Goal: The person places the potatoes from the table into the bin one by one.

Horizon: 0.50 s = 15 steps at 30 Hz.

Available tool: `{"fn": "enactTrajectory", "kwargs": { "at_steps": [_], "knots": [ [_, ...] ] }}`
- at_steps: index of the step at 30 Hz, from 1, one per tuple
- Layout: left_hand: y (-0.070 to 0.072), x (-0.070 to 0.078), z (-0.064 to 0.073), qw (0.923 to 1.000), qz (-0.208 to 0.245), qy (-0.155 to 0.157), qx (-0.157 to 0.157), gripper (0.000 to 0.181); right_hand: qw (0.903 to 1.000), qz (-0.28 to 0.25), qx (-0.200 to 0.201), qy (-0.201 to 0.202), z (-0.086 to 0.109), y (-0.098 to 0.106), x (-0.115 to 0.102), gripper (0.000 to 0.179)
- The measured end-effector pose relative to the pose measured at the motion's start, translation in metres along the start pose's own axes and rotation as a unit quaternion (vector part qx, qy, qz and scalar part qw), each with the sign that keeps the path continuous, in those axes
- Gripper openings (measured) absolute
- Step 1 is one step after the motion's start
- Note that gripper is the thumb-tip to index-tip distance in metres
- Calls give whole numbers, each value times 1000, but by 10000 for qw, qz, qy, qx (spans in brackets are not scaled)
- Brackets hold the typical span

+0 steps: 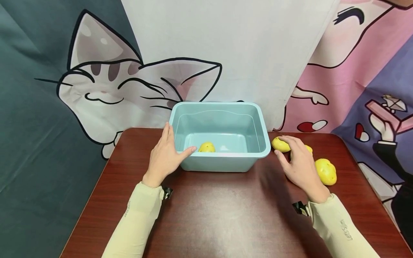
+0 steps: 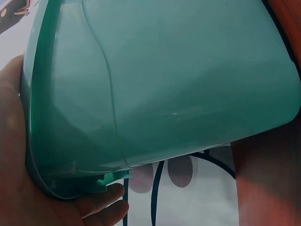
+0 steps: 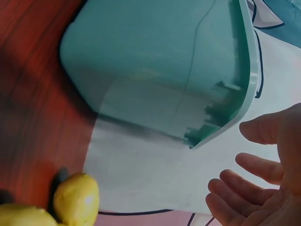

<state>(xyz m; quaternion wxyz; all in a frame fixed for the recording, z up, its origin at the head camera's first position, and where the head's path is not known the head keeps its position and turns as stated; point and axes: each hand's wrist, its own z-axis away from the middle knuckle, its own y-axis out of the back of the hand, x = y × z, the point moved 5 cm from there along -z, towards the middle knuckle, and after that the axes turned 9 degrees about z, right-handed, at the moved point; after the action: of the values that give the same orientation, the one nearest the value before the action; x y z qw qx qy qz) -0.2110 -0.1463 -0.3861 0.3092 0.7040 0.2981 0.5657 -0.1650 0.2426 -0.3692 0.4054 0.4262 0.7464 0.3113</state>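
Observation:
A light blue plastic bin (image 1: pixel 222 163) stands on the table with one yellow potato (image 1: pixel 207 147) inside. My left hand (image 1: pixel 166 154) rests at its front left corner, fingers straight along the side and thumb at the front rim. In the left wrist view the hand (image 2: pixel 28 179) lies against the bin's rim (image 2: pixel 29 108). To the right of the bin, my right hand (image 1: pixel 298 165) hovers by the loose potatoes, fingers spread and holding nothing. One potato (image 1: pixel 280 144) shows beyond its fingers, another is partly hidden behind them, and a larger potato (image 1: pixel 326 172) lies to its right.
The dark red wooden table (image 1: pixel 219 215) reaches back to a hanging cloth (image 1: pixel 245 53) with cartoon animals, close behind the bin. In the right wrist view, two potatoes (image 3: pixel 76 200) lie on the tabletop near the bin.

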Motion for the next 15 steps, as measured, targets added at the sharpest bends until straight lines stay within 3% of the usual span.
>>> {"fn": "enactTrajectory", "kwargs": {
  "at_steps": [15],
  "knots": [
    [-1, -1, 0, 10000, 64, -2, 2, 124, 9996, 154, -157, -192, 28, -1, 30, 49]
  ]
}}
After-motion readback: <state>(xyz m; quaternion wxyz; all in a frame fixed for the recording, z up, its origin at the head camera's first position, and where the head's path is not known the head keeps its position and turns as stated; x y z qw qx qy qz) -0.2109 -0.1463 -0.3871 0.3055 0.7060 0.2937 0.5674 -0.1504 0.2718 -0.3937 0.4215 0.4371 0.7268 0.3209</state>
